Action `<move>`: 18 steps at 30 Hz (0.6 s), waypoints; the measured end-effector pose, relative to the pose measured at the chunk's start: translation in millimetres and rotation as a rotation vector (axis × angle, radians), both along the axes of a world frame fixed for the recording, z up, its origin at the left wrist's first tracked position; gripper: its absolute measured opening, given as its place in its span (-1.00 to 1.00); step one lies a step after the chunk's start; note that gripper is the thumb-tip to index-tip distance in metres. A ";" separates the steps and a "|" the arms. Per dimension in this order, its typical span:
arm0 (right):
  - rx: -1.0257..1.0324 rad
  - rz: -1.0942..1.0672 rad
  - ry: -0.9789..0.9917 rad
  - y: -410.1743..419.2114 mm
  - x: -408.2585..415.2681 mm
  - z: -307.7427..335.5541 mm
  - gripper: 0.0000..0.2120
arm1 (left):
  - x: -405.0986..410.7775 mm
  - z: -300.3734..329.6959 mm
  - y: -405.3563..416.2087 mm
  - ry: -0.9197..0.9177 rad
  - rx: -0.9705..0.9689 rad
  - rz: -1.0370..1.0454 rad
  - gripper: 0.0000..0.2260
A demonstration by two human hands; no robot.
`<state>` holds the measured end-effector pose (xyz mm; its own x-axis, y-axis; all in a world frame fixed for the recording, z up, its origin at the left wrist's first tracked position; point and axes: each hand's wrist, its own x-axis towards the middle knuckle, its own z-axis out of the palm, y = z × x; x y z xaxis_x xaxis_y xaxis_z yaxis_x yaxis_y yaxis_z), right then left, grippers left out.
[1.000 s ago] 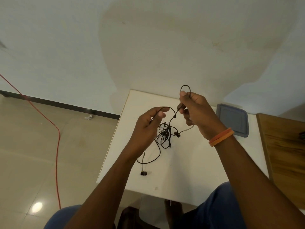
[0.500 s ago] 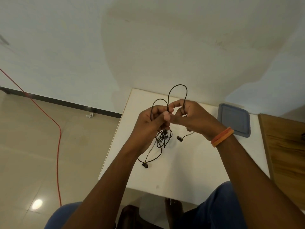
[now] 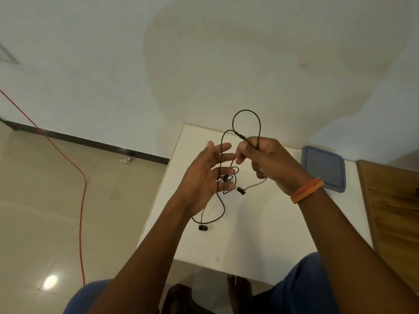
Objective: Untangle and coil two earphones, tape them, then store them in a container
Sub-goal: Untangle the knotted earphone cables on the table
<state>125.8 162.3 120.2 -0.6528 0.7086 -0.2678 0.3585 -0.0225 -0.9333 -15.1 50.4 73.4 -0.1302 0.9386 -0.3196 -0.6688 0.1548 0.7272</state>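
We see the right hand (image 3: pixel 265 162) pinching the black earphone cable (image 3: pixel 247 114) near its top, so that one loop stands above the fingers (image 3: pixel 243 152) while the remaining cord hangs toward the white table (image 3: pixel 260 223). The left hand (image 3: pixel 204 177) is spread, fingers straight and apart, holding nothing we can make out; the cord passes just beside or across those fingers, and we cannot tell whether it touches them. Between the two hands hangs the knot (image 3: pixel 226 180), a dense cluster of crossed strands. One earbud (image 3: pixel 241 191) dangles to its right, and another earbud (image 3: pixel 203 227) hangs low by the table's left edge.

We judge the untangling unfinished. The main risk lies in the knot: pulling the raised loop upward or sideways while the strands below are crossed would tighten it instead of freeing it. The low earbud sits near the table edge and could catch there or swing off as the cord is lifted. With only one hand gripping, the cord may also slip and re-tangle. We cannot separate the two earphones by eye, so the wrong strand may be drawn.

The blue-grey lid (image 3: pixel 324 168) lies on the table, well apart to the right. We see no tape in view.

No brand, label or writing is legible anywhere.
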 end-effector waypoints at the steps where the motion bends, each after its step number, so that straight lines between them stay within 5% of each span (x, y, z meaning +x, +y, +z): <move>1: 0.006 -0.016 0.026 0.1 -0.4 0.5 -0.77 | 0.4 -2.0 0.9 -0.134 -0.015 -0.001 -0.42; 4: 0.007 -0.070 0.117 2.5 -0.2 0.7 -0.80 | 2.6 -11.8 2.3 -0.289 -0.109 0.045 -0.45; 8: 0.094 0.160 0.166 7.7 7.4 2.0 -0.89 | 6.6 -20.9 3.2 -0.048 -0.132 0.032 -0.60; 12: 0.127 0.418 0.161 8.7 12.4 4.8 -0.67 | 6.8 -20.0 2.6 0.231 -0.053 -0.038 -0.60; 18: 0.218 0.554 -0.338 19.0 28.3 6.1 -0.36 | 6.1 -22.4 0.8 0.562 -0.078 0.085 -0.77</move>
